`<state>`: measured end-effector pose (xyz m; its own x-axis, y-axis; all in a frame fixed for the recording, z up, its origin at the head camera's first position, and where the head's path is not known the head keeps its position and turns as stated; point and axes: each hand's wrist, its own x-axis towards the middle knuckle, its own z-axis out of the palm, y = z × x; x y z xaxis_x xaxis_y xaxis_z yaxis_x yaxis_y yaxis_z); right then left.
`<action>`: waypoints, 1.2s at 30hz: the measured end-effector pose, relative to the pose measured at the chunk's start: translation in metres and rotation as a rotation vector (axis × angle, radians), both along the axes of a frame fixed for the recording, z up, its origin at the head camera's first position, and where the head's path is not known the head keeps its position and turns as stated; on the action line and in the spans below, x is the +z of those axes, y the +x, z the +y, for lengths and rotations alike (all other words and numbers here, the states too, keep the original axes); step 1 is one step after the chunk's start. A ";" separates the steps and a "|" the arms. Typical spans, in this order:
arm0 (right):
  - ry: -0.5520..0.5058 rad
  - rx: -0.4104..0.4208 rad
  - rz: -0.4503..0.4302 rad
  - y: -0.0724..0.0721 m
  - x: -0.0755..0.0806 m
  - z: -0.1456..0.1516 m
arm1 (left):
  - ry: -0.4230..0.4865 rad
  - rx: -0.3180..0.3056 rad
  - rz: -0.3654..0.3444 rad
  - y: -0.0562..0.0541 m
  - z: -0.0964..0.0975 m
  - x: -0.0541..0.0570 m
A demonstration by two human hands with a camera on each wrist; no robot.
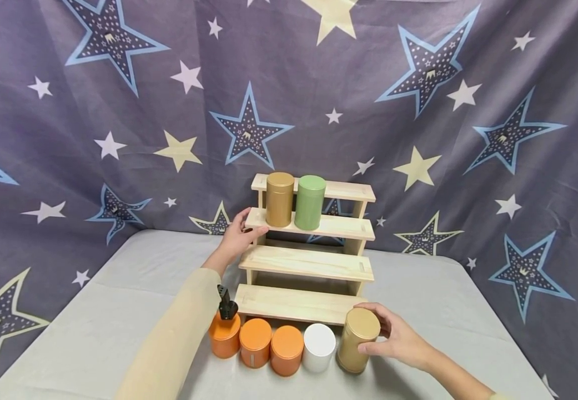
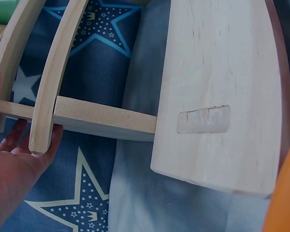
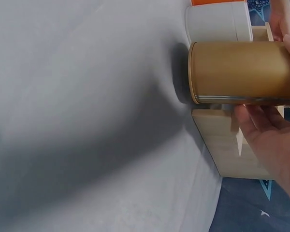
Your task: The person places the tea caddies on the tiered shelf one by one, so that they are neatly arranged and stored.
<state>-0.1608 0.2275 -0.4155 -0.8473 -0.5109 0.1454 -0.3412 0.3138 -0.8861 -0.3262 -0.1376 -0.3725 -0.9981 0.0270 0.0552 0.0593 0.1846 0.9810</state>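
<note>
Grey cloth (image 1: 418,294) spreads beneath a pale, four-step wooden shelf (image 1: 293,304). At the shelf's left side, the left hand (image 1: 235,239) pinches its second board from the top. Before its lower right corner, the right hand (image 1: 401,338), thumb and fingers curved widely, grips a tall gold cylindrical tin (image 1: 356,343) (whether it touches cloth, I cannot tell). The shelf's second board bears a tall bronze tin (image 1: 279,204) and a tall green tin (image 1: 310,205); before its foot stand a short white tin (image 1: 318,351) and three short orange tins (image 1: 287,353).
</note>
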 end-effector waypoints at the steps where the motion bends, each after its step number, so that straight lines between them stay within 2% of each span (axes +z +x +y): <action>1: -0.002 -0.003 0.006 0.000 0.001 0.001 | 0.000 -0.001 0.000 0.000 0.000 0.000; 12: -0.002 -0.054 0.070 -0.001 0.012 0.014 | 0.024 -0.001 0.010 -0.003 0.000 -0.001; 21: -0.033 -0.051 0.094 0.001 0.026 0.026 | 0.022 -0.001 0.001 -0.004 0.000 -0.001; 30: -0.033 -0.062 0.108 0.003 0.034 0.035 | -0.004 0.007 0.049 -0.001 -0.001 -0.002; 36: -0.019 -0.078 0.129 0.005 0.040 0.040 | 0.011 0.001 0.017 -0.004 -0.001 -0.004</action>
<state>-0.1561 0.2676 -0.3759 -0.8577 -0.4404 0.2652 -0.4284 0.3270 -0.8424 -0.3297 -0.1390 -0.3770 -0.9970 0.0254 0.0726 0.0759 0.1738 0.9818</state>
